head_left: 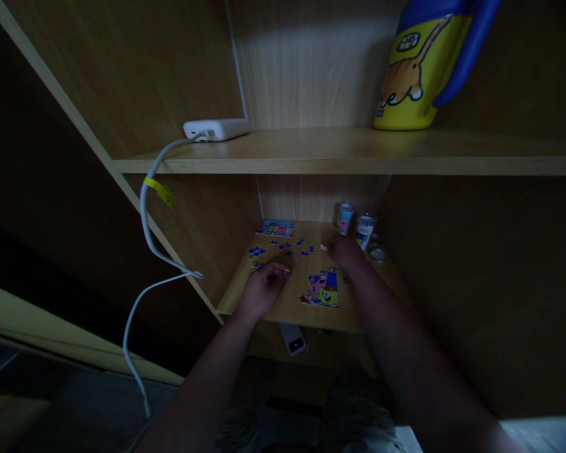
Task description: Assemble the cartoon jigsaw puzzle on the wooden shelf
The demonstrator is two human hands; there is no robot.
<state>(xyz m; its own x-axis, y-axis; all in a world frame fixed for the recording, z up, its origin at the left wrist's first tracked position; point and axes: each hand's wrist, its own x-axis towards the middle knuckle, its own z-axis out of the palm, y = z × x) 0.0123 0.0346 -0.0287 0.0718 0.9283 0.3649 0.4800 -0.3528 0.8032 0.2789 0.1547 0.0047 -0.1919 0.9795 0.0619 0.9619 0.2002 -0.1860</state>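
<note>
On the lower shelf lies a partly joined cartoon jigsaw puzzle (321, 290) in pink, yellow and blue. My left hand (265, 286) is to its left, fingertips pinched on a small jigsaw piece (287, 271). Beyond the puzzle, my right hand (345, 250) is closed, with a pale jigsaw piece (323, 247) at its fingertips. Several loose blue jigsaw pieces (283, 246) are scattered behind and beside my left hand. A cartoon picture card (276, 228) rests flat at the back left.
Two small printed cans (346, 217) (365, 230) stand at the back right, near a round metal lid (378, 253). Above, the upper shelf (311, 146) bears a white power bank (221, 129) and a yellow-blue mug (408, 82). A white cable (144, 220) hangs at the left.
</note>
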